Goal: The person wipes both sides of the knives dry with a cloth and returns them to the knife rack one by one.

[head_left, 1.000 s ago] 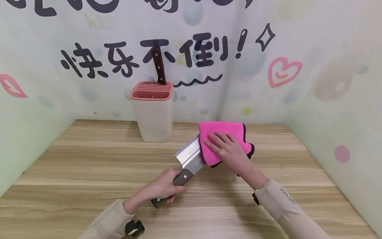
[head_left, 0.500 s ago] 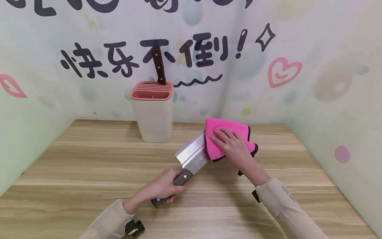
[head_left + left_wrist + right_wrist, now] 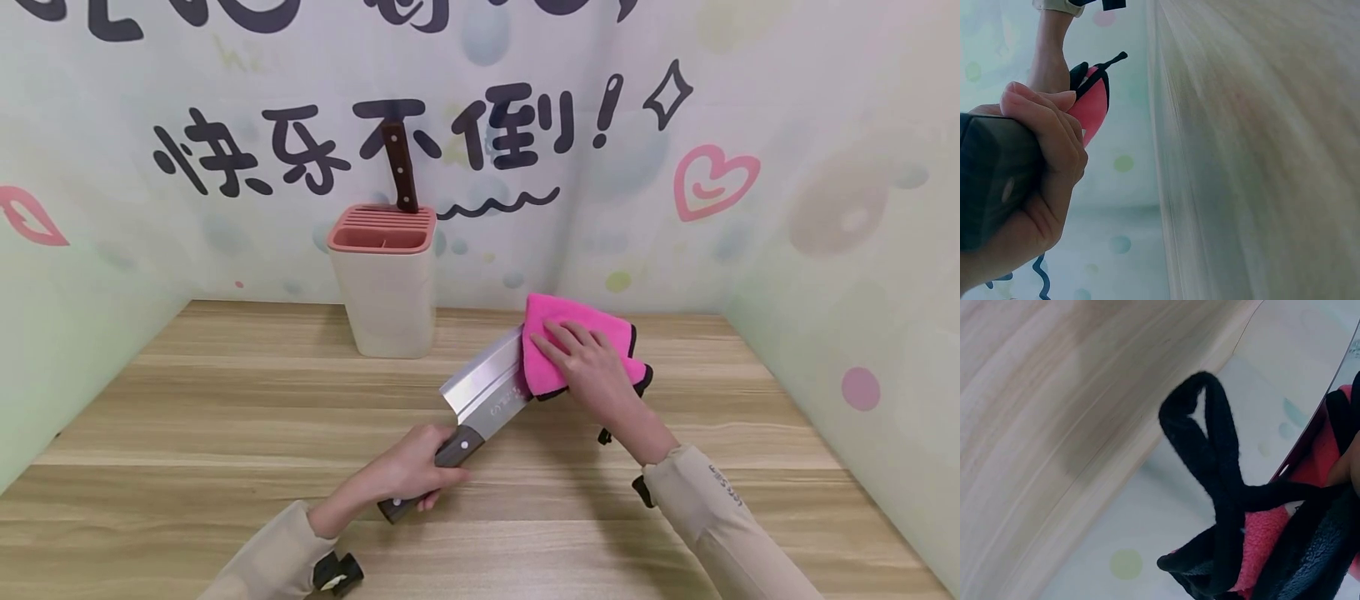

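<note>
Plainly, the cleaver (image 3: 487, 387) is the thing we mind most: we hold it raised over the middle of the counter (image 3: 247, 417), slanting from its dark handle (image 3: 460, 446) near us towards the far right, where a pink cloth (image 3: 540, 372) covers the end of the blade (image 3: 504, 400). We seem to be wiping it, and the work looks to lie at the tip end. The bright bevelled side, most likely the cutting edge, faces away from us, so we do best to press on the flats and draw the cloth off past the tip, never across that edge.

Our left hand (image 3: 416, 467) grips the handle with its fingers wrapped round it; a firm, steady hold there lets the cloth do the travelling. Our right hand (image 3: 596, 375) clasps the folded cloth over the blade, its fingers bent across the top. We cannot tell exactly where the thumb lies beneath, so a thick fold between skin and steel seems wise. The cloth's black loop (image 3: 1222, 434) sticks out loose, and we should mind that it doesn't snag.

Farther out, a white knife holder (image 3: 390, 300) with a pink top stands at the back of the counter, apart from the cleaver, with a brown-handled knife (image 3: 400, 167) upright in it. The patterned backdrop (image 3: 637, 250) rises behind, so we give the tip room there.
</note>
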The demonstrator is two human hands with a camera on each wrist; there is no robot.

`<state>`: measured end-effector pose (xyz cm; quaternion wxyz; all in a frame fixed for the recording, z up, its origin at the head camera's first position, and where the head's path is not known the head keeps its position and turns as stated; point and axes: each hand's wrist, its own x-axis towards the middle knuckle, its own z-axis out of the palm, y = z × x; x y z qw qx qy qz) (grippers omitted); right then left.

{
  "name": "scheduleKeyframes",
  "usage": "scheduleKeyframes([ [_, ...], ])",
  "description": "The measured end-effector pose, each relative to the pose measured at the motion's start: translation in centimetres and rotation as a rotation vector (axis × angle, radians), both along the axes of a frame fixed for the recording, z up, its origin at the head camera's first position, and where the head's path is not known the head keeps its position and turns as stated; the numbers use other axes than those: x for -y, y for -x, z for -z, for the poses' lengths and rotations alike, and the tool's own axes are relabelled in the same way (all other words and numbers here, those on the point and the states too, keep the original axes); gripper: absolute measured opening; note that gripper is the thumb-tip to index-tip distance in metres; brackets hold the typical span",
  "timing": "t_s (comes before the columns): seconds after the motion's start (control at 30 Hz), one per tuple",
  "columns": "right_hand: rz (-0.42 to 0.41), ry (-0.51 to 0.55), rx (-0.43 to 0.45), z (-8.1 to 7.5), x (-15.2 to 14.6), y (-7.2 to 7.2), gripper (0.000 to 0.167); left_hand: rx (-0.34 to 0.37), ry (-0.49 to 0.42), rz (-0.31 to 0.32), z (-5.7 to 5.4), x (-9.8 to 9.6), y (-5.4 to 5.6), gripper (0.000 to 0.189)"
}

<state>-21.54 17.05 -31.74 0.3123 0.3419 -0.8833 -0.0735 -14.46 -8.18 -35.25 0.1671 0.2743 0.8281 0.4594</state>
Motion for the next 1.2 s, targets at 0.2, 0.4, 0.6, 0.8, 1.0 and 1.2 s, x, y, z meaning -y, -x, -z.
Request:
scheduleKeyframes([
  [0.2,0.022,-0.053,-0.017,-0.1,0.2,-0.3,0.046,0.004,-0.001,-0.001,0.0,0.0,0.0,0.016],
  [0.4,0.022,-0.092,-0.016,-0.3,0.8,-0.9,0.051,0.005,0.000,-0.003,0.0,0.0,0.0,0.016],
  [0.6,-0.008,-0.132,-0.054,0.1,1.6,-1.2,0.053,0.007,-0.007,-0.002,0.0,-0.1,0.0,0.016],
  [0.8,-0.057,-0.158,-0.092,0.4,2.5,-1.6,0.053,0.007,-0.005,-0.005,0.1,-0.1,0.0,0.016],
  [1.0,-0.100,-0.181,-0.146,0.5,3.3,-2.3,0.051,0.015,-0.009,0.001,0.2,0.0,0.1,0.015],
  [1.2,-0.135,-0.222,-0.131,0.5,4.0,-2.8,0.054,0.029,-0.006,0.002,0.1,-0.1,0.1,0.014],
])
